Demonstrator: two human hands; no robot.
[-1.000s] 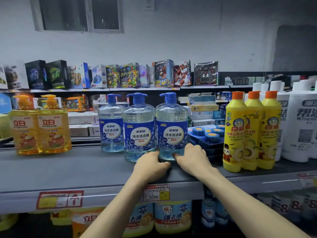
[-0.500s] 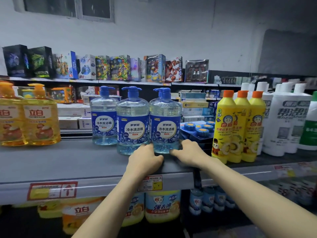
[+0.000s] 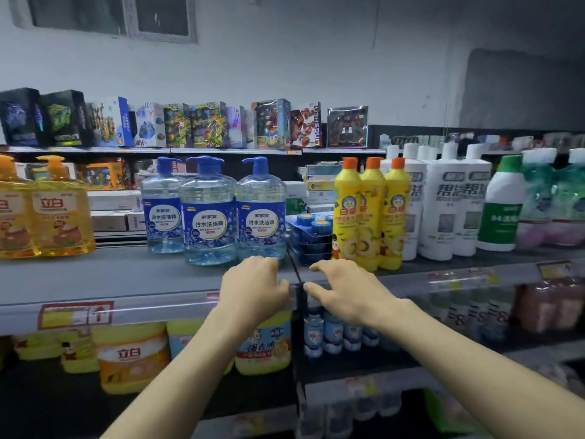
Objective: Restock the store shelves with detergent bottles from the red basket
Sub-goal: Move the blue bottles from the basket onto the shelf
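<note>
- Pale, rough-plastered wall (image 3: 285,58) rises behind a smooth grey metal shelf (image 3: 95,277), whose front lip carries a red-and-yellow price label (image 3: 74,313).
- Three clear, ribbed, round-shouldered detergent bottles (image 3: 209,213) with blue pump heads and glossy blue labels stand upright and close together near the shelf's middle. The centre one stands furthest forward.
- The left hand (image 3: 253,288) is at the shelf's front edge, just before the bottles. Its fingers are loosely curled downward and hold nothing; contact with the shelf cannot be told.
- The right hand (image 3: 345,289) lies just beside it, fingers stretched forward and relaxed, empty and apart from the bottles.
- Translucent amber pump bottles (image 3: 60,210) stand to the left. Slim yellow squeeze bottles (image 3: 367,213) with orange caps and opaque white bottles (image 3: 456,210) stand to the right.
- Glossy cardboard toy boxes (image 3: 205,125) line the upper shelf.
</note>
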